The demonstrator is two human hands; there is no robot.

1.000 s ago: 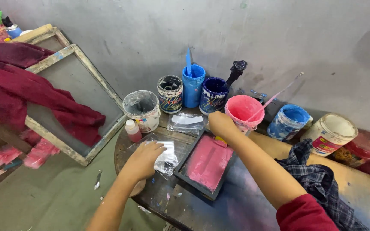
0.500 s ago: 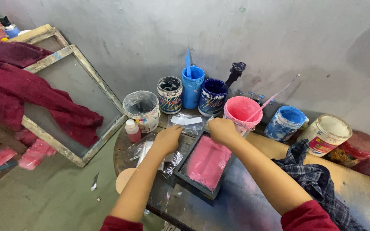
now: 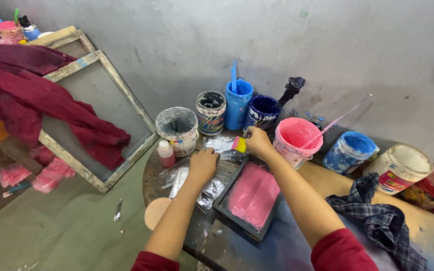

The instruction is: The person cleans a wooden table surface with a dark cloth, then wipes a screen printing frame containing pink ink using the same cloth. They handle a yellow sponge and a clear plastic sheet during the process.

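The left hand presses flat, fingers spread, on a clear plastic bag at the frame's centre. The right hand pinches a small yellow-and-pink scraper just above the small screen frame, whose mesh is already coated pink (so inking looks well along). The pink bucket stands just right of that hand; a plaid cloth lies lower right.

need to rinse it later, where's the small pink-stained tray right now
In the head view the pink-stained tray lies on the round dark table, low and centre, below the right hand, with the pink bucket behind it.
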